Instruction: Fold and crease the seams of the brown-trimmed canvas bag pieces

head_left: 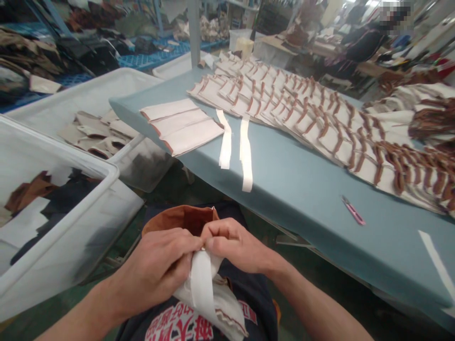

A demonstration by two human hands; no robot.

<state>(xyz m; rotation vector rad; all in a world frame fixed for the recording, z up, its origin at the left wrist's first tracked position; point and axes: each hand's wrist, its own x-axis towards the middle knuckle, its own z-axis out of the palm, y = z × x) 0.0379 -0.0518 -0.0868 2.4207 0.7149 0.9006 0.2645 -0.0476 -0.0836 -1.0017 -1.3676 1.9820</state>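
Observation:
Over my lap I hold a sewn fabric piece (pixel 227 303), off-white outside with a brown lining (pixel 170 220). A white strip (pixel 202 279) hangs down from between my fingertips over the cloth. My left hand (pixel 159 255) pinches the fabric edge from the left. Close against it, my right hand (pixel 234 244) pinches the same edge, thumb and forefinger meeting the left fingertips. Whatever small part lies right between the fingertips is hidden.
On the blue-green table (pixel 291 175) lie overlapping rows of off-white, brown-edged pieces (pixel 284 102), one separate flat piece (pixel 183 125), white strips (pixel 246 156) and pink thread snips (pixel 353 210). Left stand white bins (pixel 117 170) with fabric. A person (pixel 366 45) sits far right.

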